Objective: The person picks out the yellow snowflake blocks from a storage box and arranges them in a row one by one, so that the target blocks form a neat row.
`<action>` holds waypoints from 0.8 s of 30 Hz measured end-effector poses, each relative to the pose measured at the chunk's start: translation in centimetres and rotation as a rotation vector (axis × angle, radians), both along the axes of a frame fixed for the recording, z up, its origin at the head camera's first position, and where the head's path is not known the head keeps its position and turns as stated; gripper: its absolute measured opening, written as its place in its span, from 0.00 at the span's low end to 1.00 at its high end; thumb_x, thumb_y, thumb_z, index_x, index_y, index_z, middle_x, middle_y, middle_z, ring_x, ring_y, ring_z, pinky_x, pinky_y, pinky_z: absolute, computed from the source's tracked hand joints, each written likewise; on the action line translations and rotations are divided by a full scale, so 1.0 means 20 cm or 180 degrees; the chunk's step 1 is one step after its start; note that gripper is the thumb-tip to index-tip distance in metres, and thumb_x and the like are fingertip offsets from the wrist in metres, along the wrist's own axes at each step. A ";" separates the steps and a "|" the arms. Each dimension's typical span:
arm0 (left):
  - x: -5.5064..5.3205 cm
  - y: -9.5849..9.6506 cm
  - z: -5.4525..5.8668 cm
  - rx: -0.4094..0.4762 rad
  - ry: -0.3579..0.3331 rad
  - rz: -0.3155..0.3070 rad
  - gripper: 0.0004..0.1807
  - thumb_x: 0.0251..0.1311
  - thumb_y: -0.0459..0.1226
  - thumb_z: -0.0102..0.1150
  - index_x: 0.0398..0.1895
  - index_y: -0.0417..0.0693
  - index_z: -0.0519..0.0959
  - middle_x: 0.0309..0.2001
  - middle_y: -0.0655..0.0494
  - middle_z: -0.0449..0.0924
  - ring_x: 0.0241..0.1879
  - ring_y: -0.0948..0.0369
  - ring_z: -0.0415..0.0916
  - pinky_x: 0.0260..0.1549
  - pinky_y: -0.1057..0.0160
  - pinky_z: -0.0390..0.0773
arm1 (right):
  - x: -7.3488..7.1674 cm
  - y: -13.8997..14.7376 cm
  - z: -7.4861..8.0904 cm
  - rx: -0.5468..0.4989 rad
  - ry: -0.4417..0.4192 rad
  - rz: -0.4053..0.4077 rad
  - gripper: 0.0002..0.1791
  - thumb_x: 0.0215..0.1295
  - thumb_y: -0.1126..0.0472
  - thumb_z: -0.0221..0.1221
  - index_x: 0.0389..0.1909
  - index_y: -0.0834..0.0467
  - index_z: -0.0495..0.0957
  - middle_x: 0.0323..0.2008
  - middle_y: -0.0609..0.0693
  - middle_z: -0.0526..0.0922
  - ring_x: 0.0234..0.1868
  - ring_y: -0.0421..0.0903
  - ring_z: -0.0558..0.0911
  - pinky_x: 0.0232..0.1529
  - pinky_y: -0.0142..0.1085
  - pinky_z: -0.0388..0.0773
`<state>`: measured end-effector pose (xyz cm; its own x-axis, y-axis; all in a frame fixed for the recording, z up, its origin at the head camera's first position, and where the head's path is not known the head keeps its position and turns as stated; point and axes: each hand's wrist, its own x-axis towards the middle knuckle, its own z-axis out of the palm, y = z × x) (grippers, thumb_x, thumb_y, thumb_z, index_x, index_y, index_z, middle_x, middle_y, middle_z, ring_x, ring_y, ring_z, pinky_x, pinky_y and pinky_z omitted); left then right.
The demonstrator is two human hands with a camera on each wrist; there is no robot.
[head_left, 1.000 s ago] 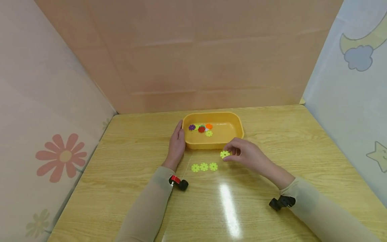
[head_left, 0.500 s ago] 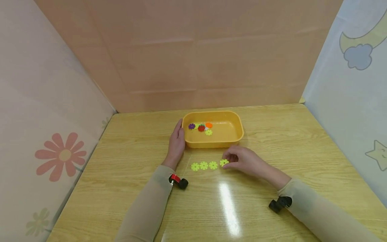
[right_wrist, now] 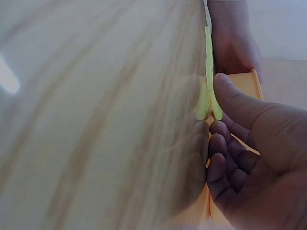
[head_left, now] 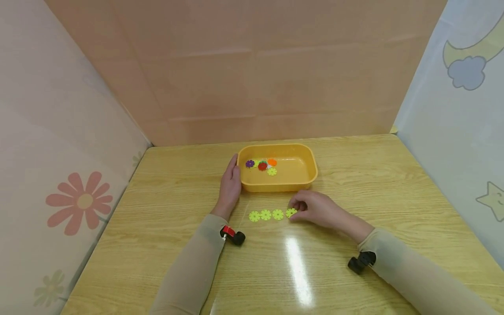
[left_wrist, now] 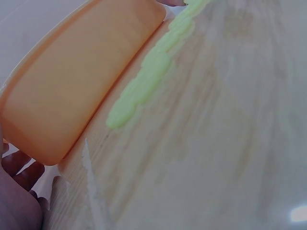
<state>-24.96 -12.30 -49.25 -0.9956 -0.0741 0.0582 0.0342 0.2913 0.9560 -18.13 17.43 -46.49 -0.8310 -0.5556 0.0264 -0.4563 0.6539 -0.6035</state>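
Note:
My right hand point(head_left: 316, 209) pinches a yellow-green notched plastic disc point(head_left: 291, 213) between thumb and fingers, low over the table. In the right wrist view this disc point(right_wrist: 217, 106) stands tilted beside the thumb, its lower edge close to the tabletop. To its left, three matching discs point(head_left: 265, 215) lie in a row. The left two touch or nearly touch. Behind the row stands a yellow plastic bin point(head_left: 278, 188). My left hand point(head_left: 229, 189) rests along the bin's left end wall with its fingers extended.
Inside the bin, toward its left, lie a purple disc point(head_left: 250, 163), a red disc point(head_left: 262, 166), an orange disc point(head_left: 272, 162) and several others. Around the wooden table point(head_left: 177, 183) rise a tan back panel point(head_left: 252, 87) and pale printed side panels.
My right hand has come down and toward me from the bin's front edge, bringing the pinched disc to the right end of the row. The left hand has stayed on the bin.

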 end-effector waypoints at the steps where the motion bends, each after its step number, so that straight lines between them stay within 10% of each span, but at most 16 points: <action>1: 0.00 0.00 0.00 0.0005 0.0009 -0.0001 0.33 0.89 0.53 0.33 0.92 0.59 0.56 0.88 0.59 0.56 0.87 0.57 0.50 0.85 0.51 0.53 | 0.00 0.00 0.00 0.0004 -0.0007 0.0002 0.16 0.63 0.50 0.81 0.48 0.50 0.90 0.39 0.39 0.85 0.41 0.38 0.81 0.45 0.39 0.83; 24: 0.01 0.00 0.00 0.0006 0.0028 -0.0020 0.33 0.90 0.53 0.33 0.92 0.60 0.55 0.88 0.60 0.56 0.87 0.58 0.50 0.85 0.52 0.53 | -0.01 0.00 0.01 0.0057 -0.0049 0.0010 0.10 0.64 0.56 0.80 0.44 0.49 0.91 0.37 0.40 0.83 0.40 0.39 0.80 0.44 0.38 0.81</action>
<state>-24.82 -12.22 -49.22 -0.9955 -0.0678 0.0668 0.0445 0.2891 0.9563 -18.31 17.40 -46.30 -0.8295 -0.5585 0.0036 -0.4491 0.6631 -0.5988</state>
